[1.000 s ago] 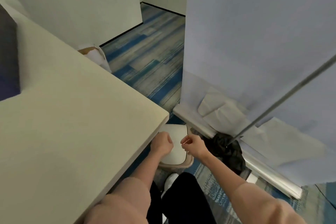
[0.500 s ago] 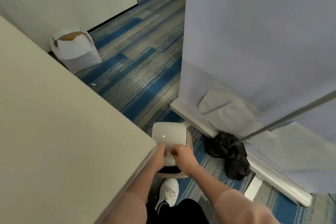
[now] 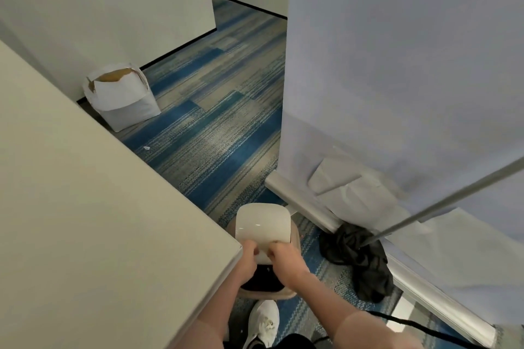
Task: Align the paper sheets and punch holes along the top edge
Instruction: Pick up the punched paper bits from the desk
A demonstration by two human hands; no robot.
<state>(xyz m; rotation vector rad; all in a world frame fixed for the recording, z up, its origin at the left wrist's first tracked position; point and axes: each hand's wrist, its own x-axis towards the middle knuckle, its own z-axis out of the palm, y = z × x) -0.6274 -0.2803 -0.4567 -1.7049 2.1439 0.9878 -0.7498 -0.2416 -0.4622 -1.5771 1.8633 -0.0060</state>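
No paper sheets or hole punch are in view. Low on the floor by the table corner stands a small beige bin with a white lid. My left hand and my right hand sit side by side at the lid's near edge, fingers curled on it. Below the hands the bin's dark inside shows. Whether anything small is pinched in the fingers is hidden.
A pale table fills the left. A white bag-like box stands by the wall. To the right hangs a pale backdrop with a slanted metal pole, black cloth at its foot. My white shoe is below the bin.
The view has tilted down toward the floor. Both hands dropped from just above the bin onto the near edge of its lid, and the dark opening now shows beneath them.
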